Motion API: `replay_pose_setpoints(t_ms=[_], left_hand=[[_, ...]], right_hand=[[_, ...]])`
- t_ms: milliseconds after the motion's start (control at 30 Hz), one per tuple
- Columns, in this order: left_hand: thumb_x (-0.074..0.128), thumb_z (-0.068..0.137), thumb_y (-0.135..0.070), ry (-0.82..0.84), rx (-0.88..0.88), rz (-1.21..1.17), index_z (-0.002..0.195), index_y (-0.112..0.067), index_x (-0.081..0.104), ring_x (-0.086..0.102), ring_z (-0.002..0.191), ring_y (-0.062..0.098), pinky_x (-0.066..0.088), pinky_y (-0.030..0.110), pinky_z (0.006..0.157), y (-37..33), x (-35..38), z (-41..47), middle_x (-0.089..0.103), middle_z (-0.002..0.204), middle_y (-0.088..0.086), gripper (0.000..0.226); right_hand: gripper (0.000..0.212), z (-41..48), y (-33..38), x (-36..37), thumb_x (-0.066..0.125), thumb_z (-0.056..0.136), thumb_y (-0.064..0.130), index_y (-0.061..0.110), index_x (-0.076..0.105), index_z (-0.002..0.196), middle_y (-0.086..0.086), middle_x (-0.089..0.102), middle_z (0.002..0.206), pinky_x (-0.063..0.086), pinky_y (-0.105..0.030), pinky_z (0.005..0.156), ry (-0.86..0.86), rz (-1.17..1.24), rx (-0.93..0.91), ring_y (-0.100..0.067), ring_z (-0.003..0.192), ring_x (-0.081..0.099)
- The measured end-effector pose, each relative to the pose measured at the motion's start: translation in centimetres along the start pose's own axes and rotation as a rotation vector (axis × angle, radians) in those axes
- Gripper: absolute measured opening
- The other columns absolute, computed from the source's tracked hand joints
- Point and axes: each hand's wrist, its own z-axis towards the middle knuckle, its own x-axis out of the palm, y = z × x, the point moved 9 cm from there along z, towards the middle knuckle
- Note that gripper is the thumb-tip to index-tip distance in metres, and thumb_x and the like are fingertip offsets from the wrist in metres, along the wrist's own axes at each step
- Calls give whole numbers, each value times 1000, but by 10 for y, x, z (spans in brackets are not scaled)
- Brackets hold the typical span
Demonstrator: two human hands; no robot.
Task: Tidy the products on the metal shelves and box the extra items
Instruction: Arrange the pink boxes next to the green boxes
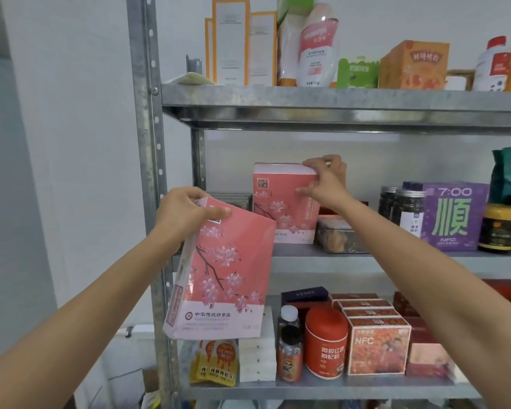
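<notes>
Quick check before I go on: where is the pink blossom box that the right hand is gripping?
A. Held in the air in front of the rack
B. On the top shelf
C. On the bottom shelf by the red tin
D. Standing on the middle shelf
D: the right hand grips the top corner of the pink blossom box, which stands upright on the middle shelf.
</notes>
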Motion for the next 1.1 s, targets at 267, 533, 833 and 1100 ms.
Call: replay_pose_setpoints(t_ms=[267, 533, 833, 1100], left_hand=[[91, 62, -32, 12, -16, 2, 79, -12, 69, 67, 81, 25, 51, 31, 69, 1, -2, -3, 70, 90, 8, 35], [91, 63, -25, 35, -52, -123, 85, -10, 72, 73, 71, 26, 58, 33, 63, 0, -3, 0, 74, 82, 8, 32], [89, 66, -23, 14, -7, -278, 90, -6, 70, 73, 66, 21, 56, 27, 51, -30, 15, 14, 75, 82, 8, 35], [84, 73, -23, -25, 69, -421, 87, -15, 65, 71, 86, 20, 59, 29, 71, -64, 67, 51, 71, 90, 1, 25]], right_hand=[[56, -28, -19, 14, 87, 68, 15, 15, 58, 116, 4, 67, 99, 51, -11, 58, 78, 704, 239, -5, 88, 65], [37, -47, -9, -58, 80, 73, 43, 20, 61, 95, 0, 71, 95, 56, -26, 67, -293, 887, 319, -13, 82, 70], [30, -118, -89, -112, 82, 72, 37, 16, 68, 89, -1, 75, 76, 57, -28, 58, -233, 978, 507, -16, 67, 72], [53, -164, -105, -86, 84, 51, 47, 16, 69, 92, -3, 76, 78, 56, -27, 55, -148, 928, 590, -18, 67, 73]])
